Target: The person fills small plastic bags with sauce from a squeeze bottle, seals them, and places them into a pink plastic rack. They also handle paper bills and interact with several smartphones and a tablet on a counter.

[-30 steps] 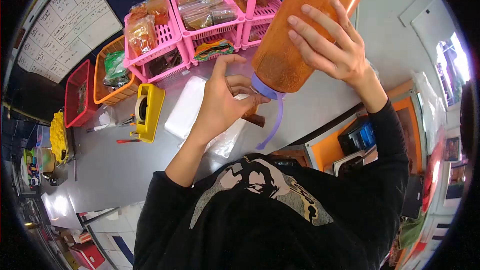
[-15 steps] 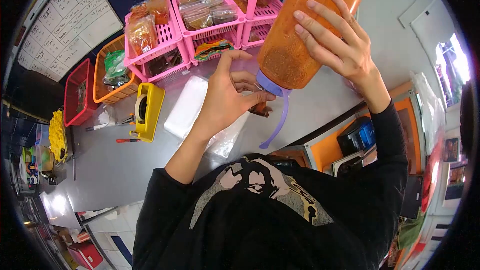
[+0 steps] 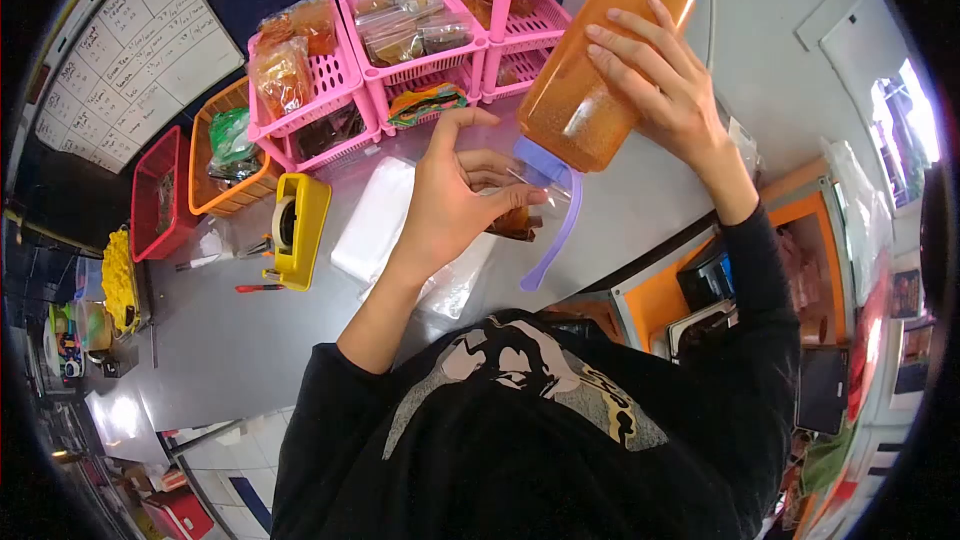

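Observation:
My right hand (image 3: pixel 665 90) is wrapped round a large bottle (image 3: pixel 590 100) of orange-brown contents, tilted with its purple neck (image 3: pixel 545 162) down and to the left. A purple strap (image 3: pixel 562 240) hangs from the neck. Just under the bottle mouth, my left hand (image 3: pixel 460 195) pinches a small clear plastic bag (image 3: pixel 518 224) with brown-orange contents in its lower part. The bag's top edge meets the bottle mouth; my fingers partly hide it. Below my left hand, a stack of white plastic bags (image 3: pixel 375 215) lies on the grey table (image 3: pixel 220 340).
Pink racks (image 3: pixel 415 65) with filled packets stand at the back. Left of them are an orange basket (image 3: pixel 205 165), a red basket (image 3: pixel 150 230) and a yellow tape dispenser (image 3: pixel 308 230). A red marker (image 3: pixel 258 288) lies nearby. An orange-framed shelf (image 3: pixel 645 315) is at the right.
The bottle and my right hand have shifted slightly left, with the bottle's upper end lower. The contents inside the bottle have moved. My left hand keeps its pinch near the mouth.

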`<state>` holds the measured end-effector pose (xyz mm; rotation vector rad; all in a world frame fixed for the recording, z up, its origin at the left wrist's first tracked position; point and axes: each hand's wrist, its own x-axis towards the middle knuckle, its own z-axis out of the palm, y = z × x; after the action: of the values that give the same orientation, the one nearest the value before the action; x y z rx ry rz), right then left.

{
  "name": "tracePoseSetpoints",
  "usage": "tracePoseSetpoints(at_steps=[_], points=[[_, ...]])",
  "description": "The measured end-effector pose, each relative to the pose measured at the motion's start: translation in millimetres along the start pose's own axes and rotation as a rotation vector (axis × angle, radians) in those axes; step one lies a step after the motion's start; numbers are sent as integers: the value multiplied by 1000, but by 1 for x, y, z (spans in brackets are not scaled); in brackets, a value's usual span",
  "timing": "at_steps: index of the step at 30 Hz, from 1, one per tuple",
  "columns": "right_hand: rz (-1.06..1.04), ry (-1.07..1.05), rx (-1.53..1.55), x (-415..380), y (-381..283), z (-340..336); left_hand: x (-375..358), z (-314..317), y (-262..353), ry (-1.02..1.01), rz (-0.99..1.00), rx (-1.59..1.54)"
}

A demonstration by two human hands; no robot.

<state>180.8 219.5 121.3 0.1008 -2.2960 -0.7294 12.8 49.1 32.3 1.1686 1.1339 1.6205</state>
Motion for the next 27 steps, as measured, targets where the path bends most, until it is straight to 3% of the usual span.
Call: tracePoseSetpoints(at_steps=[4,8,10,11,13,19,20,22,26,27], points=[[212,-102,225,-26,-8,20,-1,-2,-4,9,-80,-38],[444,-19,402,-71,-43,59,-4,-6,-15,58,-40,61],[739,69,552,-95,-71,77,-6,-5,-19,117,-7,49],[739,69,555,-105,-84,83,-6,-6,-22,119,-9,51],[1254,29,778,-126,-110,93,-6,-5,-29,168,29,-10],[1599,303,915,-174,-157,125,-8,-5,-36,189,37,-97],[1606,304,909,-173,-161,125,-8,-3,-37,182,32,-99],[1392,271,260,-168,-168,124,-8,-1,-38,235,54,-158],[1410,391,198,-115,-187,73,-12,3,-38,244,91,-154],[1327,404,553,-106,-192,65,-13,5,-39,224,58,-161]])
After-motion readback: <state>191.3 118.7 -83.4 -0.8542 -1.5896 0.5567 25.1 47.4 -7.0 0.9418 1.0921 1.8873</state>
